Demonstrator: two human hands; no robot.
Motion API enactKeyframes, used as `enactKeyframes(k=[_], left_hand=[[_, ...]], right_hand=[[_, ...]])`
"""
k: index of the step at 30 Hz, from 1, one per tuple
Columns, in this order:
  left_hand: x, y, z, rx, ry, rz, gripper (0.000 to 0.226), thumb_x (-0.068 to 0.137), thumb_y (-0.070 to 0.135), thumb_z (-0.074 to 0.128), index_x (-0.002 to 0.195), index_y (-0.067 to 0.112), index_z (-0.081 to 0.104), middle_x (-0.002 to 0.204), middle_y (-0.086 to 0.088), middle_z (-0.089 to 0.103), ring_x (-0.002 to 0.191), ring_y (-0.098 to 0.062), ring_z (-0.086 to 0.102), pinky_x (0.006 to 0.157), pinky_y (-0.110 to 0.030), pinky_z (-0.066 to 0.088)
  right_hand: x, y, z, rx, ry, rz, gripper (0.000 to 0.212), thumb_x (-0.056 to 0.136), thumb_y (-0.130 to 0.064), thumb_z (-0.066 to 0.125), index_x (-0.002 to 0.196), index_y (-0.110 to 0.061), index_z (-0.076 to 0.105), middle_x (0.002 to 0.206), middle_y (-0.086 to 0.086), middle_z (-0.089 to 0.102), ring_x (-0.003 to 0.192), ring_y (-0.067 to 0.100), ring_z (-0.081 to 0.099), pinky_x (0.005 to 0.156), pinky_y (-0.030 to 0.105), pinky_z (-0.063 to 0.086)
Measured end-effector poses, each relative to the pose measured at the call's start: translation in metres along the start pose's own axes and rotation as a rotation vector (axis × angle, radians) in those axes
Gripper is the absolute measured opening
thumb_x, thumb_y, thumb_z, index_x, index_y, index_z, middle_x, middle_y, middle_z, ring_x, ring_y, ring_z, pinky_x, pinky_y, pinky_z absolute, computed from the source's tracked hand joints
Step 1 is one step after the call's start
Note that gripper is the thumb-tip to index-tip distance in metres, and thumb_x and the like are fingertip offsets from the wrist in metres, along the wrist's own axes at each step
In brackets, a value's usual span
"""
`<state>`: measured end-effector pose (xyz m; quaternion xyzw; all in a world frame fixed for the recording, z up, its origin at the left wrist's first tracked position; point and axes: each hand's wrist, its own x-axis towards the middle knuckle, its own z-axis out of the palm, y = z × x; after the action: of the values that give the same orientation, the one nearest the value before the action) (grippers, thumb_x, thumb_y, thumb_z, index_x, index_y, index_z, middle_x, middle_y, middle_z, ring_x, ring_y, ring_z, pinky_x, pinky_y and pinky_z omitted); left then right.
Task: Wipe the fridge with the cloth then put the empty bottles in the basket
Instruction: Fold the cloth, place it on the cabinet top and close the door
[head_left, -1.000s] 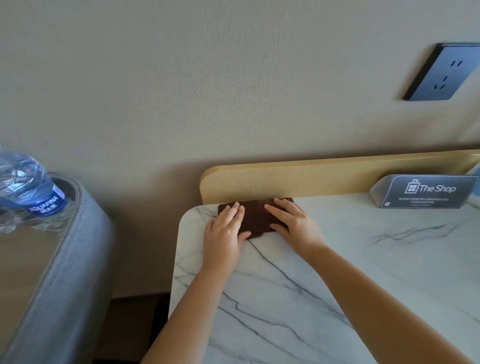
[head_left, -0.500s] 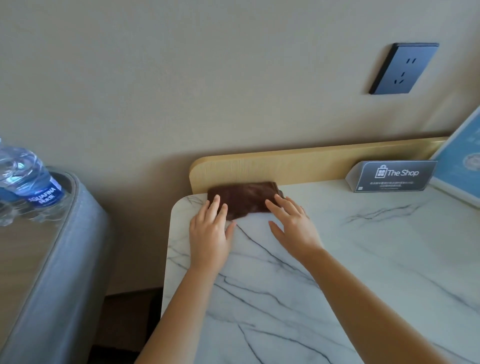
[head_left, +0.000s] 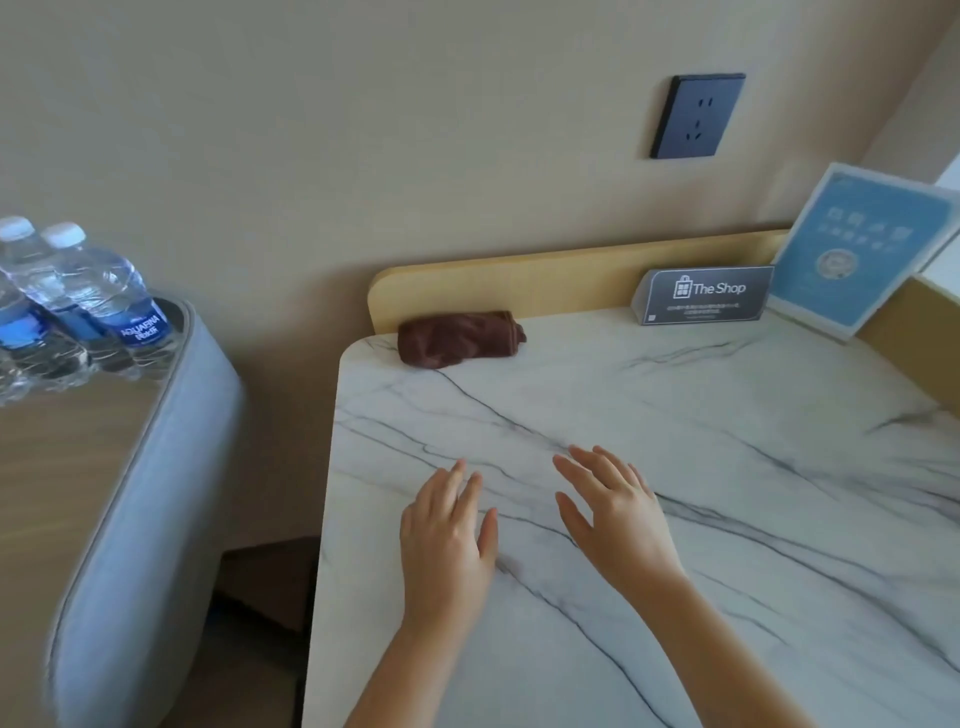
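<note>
A folded dark brown cloth (head_left: 460, 338) lies at the back left corner of the white marble top (head_left: 727, 467), against the low wooden back rail (head_left: 571, 278). My left hand (head_left: 449, 540) and my right hand (head_left: 615, 512) hover flat and open over the marble, well in front of the cloth, holding nothing. Several clear water bottles (head_left: 91, 301) with blue labels and white caps stand at the far left on a wood-topped surface with a grey rim (head_left: 150, 478).
A grey "The Shop" sign (head_left: 704, 296) and a blue framed card (head_left: 860, 247) stand at the back right of the marble. A dark wall socket (head_left: 696, 115) sits above. A gap with dark floor (head_left: 270, 587) separates the two surfaces.
Both hands let go of the cloth and drew back toward me. The cloth stays at the back corner. The view shifted, showing more bottles at left.
</note>
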<state>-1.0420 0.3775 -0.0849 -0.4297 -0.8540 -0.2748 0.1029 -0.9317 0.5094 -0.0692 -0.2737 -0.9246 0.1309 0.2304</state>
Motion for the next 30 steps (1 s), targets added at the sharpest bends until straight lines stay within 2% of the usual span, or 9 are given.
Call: enactKeyframes(k=[6, 12, 21, 25, 30], left_hand=[[-0.044, 0.047, -0.011, -0.022, 0.011, 0.024, 0.037, 0.067, 0.012, 0.079, 0.101, 0.002, 0.069, 0.112, -0.014, 0.065, 0.102, -0.033, 0.062, 0.076, -0.043, 0.052], [-0.094, 0.099, -0.018, -0.054, 0.036, 0.015, 0.035, 0.069, 0.007, 0.076, 0.103, -0.001, 0.067, 0.113, -0.015, 0.065, 0.103, -0.033, 0.061, 0.079, -0.045, 0.051], [-0.174, 0.212, -0.018, -0.082, 0.022, 0.010, 0.033, 0.077, 0.011, 0.069, 0.107, 0.000, 0.065, 0.116, -0.016, 0.063, 0.106, -0.032, 0.059, 0.083, -0.043, 0.049], [-0.208, 0.253, -0.017, -0.072, 0.036, 0.012, 0.033, 0.077, 0.009, 0.070, 0.108, 0.000, 0.065, 0.116, -0.016, 0.062, 0.107, -0.032, 0.059, 0.084, -0.044, 0.048], [-0.258, 0.280, -0.018, -0.059, -0.010, -0.021, 0.031, 0.076, 0.008, 0.070, 0.107, 0.002, 0.066, 0.116, -0.012, 0.063, 0.102, -0.031, 0.061, 0.080, -0.045, 0.051]], right_hand=[[-0.056, 0.008, -0.038, 0.021, 0.053, 0.009, 0.034, 0.072, -0.010, 0.076, 0.105, -0.008, 0.068, 0.110, 0.011, 0.067, 0.103, 0.033, 0.061, 0.085, 0.047, 0.049], [-0.119, 0.032, -0.077, 0.051, 0.054, 0.042, 0.034, 0.076, -0.012, 0.073, 0.109, -0.009, 0.066, 0.114, 0.011, 0.065, 0.109, 0.033, 0.058, 0.088, 0.051, 0.048], [-0.234, 0.097, -0.160, 0.028, 0.037, 0.097, 0.036, 0.079, -0.014, 0.070, 0.114, -0.011, 0.064, 0.120, 0.010, 0.062, 0.115, 0.032, 0.054, 0.093, 0.051, 0.044], [-0.282, 0.123, -0.186, 0.028, 0.028, 0.127, 0.035, 0.079, -0.013, 0.070, 0.113, -0.011, 0.064, 0.118, 0.011, 0.063, 0.113, 0.033, 0.055, 0.092, 0.046, 0.043], [-0.326, 0.140, -0.205, 0.059, 0.037, 0.136, 0.033, 0.077, -0.010, 0.070, 0.110, -0.008, 0.065, 0.115, 0.012, 0.064, 0.110, 0.035, 0.056, 0.091, 0.049, 0.044]])
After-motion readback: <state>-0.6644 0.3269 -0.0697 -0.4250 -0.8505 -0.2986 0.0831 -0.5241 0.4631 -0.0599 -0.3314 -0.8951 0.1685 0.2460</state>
